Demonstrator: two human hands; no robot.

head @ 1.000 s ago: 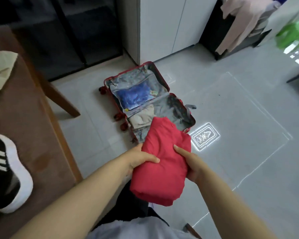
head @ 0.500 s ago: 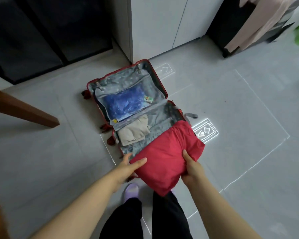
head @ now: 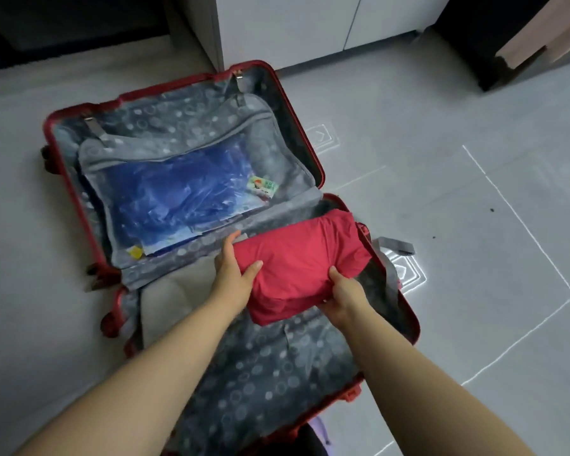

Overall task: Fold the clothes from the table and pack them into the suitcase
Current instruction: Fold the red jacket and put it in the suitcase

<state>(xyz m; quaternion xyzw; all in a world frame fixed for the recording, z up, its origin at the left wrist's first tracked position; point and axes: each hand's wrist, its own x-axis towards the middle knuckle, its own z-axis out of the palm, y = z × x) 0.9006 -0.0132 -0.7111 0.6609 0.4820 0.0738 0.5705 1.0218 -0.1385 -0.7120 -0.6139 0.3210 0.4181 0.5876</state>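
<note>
The left hand [head: 234, 274] and right hand [head: 344, 292] gripped the folded red shirt [head: 297, 258] by its sides. A second earlier it was held above the floor; now it was low in the suitcase [head: 260, 373], by the near half's right edge, beside a beige garment [head: 175, 291]. Letting go looked next.

Grey tiled floor [head: 441, 357] all round. White cabinet [head: 287, 24] at 12 o'clock. Beige fabric [head: 540, 44] hanging at 1 o'clock. White line markings [head: 520, 222] on floor at 3 o'clock. Purple slipper [head: 320, 434] at 6 o'clock, partly hidden.
</note>
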